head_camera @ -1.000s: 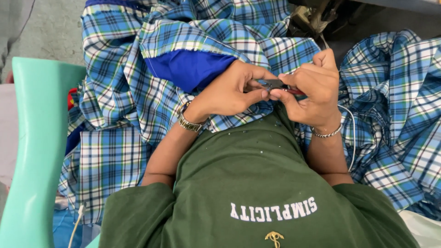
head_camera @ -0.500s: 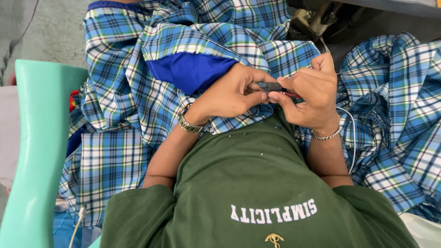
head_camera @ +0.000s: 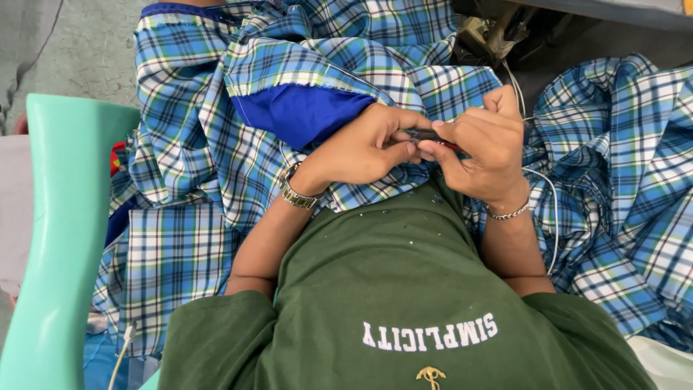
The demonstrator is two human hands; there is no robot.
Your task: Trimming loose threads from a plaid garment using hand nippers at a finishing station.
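Hands: left hand (head_camera: 364, 148) and right hand (head_camera: 484, 155) are meeting just above the person's green shirt (head_camera: 404, 289)
Tool: small dark tool with a red part (head_camera: 433, 137) is lying between both hands; its kind is too hidden to tell
Grip: left fingers are pinching together on the tool; right fingers are closing on its other end
Cloth: blue plaid fabric (head_camera: 202, 144) is lying under the hands; a solid blue patch (head_camera: 296, 112) is showing just beside the left hand
Wrists: metal watch (head_camera: 294, 193) is sitting on the left; chain bracelet (head_camera: 509, 213) on the right
Side: mint green plastic chair (head_camera: 58, 231) is standing at the left

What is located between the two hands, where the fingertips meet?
In the head view, a small dark tool with a red part lies between the left hand and right hand, pinched by both.
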